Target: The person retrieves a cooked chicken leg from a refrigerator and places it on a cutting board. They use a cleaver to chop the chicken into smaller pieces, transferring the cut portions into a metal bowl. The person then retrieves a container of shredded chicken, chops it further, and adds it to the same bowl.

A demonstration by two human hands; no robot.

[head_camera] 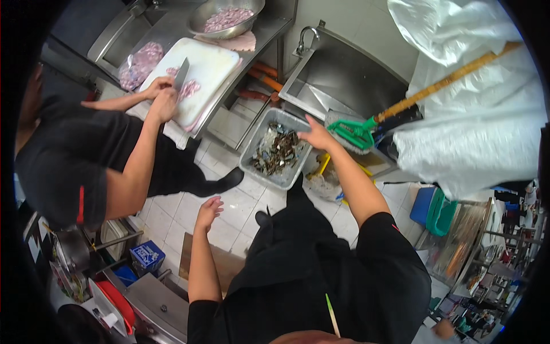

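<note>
My right hand (319,134) is at the right rim of a grey plastic tub (246,161), its thumb and index finger spread; whether it grips the rim I cannot tell. Inside the tub lies a wet heap of dark, shell-like scraps (277,150) with pale and bluish bits. Lower left of the tub, my left hand (209,212) hangs above the tiled floor, fingers apart and holding nothing.
A co-worker's hands (163,101) hold a knife (182,73) over pink pieces on a white cutting board (210,56). Beyond are a metal colander (195,21) and steel sink (352,73). A green-headed brush (354,131) leans near the tub, above a yellow-edged container (322,165).
</note>
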